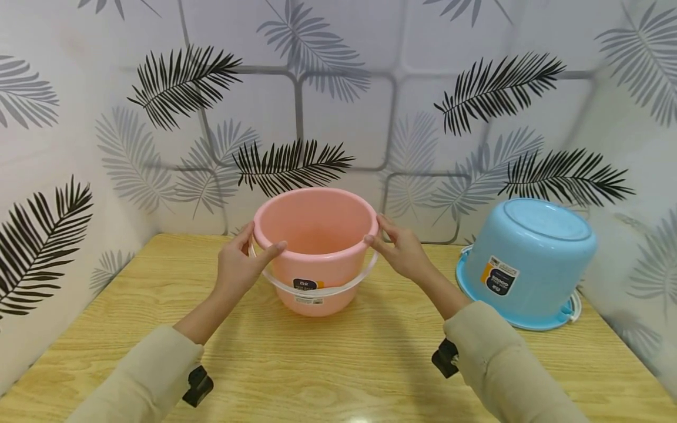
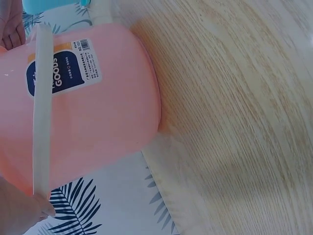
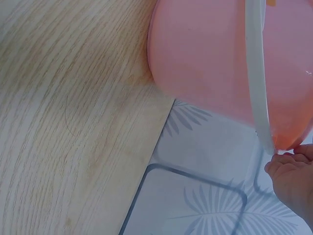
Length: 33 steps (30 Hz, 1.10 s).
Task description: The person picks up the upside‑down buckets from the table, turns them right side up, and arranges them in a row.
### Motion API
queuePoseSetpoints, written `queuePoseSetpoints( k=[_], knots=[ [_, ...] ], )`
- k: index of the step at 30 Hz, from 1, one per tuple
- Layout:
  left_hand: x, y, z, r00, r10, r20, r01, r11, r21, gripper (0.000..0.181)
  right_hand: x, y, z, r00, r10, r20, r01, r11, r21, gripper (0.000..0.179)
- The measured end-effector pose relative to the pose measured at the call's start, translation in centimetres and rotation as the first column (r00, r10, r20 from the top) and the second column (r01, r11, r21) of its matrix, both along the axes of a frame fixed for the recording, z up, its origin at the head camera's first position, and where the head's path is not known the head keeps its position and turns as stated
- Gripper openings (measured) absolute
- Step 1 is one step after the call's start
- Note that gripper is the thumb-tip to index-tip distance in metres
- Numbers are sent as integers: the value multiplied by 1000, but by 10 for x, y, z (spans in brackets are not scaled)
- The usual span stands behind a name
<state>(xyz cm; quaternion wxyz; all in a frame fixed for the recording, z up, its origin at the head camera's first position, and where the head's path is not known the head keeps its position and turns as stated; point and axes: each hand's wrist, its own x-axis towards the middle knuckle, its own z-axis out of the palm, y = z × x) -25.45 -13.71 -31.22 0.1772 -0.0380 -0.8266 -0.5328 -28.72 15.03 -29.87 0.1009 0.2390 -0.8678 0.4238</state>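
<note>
At the rim of the pink bucket (image 1: 316,252) both hands take hold, one on each side. The left hand (image 1: 240,267) curls round the left edge, its thumb hooked over the lip toward the inside and its fingers behind the outer wall. The right hand (image 1: 399,249) pinches the right edge, fingertips on the lip and thumb against the wall just below. The bucket stands upright on the wooden table (image 1: 338,364), mouth up, near the table's middle and close to the back wall. Its white handle (image 1: 322,288) hangs down across the front, passing over a dark label (image 1: 305,285) stuck to the side. The left wrist view shows the same handle (image 2: 42,112) lying across the label (image 2: 61,73), which reads GOODS, with the bucket's base (image 2: 146,98) resting on the wood. The right wrist view shows the handle (image 3: 257,78) running down to the rim beside the right hand's fingertips (image 3: 288,164).

To the right of the pink bucket, well apart from it, a blue bucket (image 1: 529,258) lies upside down and tilted, its rim on the table and its bottom facing up. Beige sleeves (image 1: 502,364) cover both forearms. Leaf-patterned wallpaper (image 1: 328,106) covers the walls around the table.
</note>
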Motion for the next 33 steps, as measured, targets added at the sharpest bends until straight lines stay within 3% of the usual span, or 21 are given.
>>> queuePoseSetpoints(
  k=[8,17,26,28,30,32,33],
  knots=[
    [1,3,-2,1000,15,-4,-15,1000,1,81,-2,-1,0,998,27,-51,-27,1000,2,62],
    [-1,2,-1,1000,-2,-21,2,1000,0,79,-2,-3,-3,994,0,-108,2,1000,13,58],
    [-2,-3,0,1000,2,6,-1,994,-108,81,4,-7,-1,994,-62,-89,65,998,25,58],
    [-1,-2,-1,999,20,-33,-24,992,-121,79,7,-8,-2,990,-80,-115,84,996,25,57],
    [0,0,-3,990,43,-135,-60,991,-120,74,10,-9,-3,980,-91,-176,94,995,10,53],
    [1,3,-4,957,61,-285,-98,988,-117,64,15,-10,-5,958,-97,-269,100,995,-4,47],
    [2,4,-5,928,62,-368,-112,987,-117,57,18,-10,-5,944,-97,-316,99,995,-9,43]
  ],
)
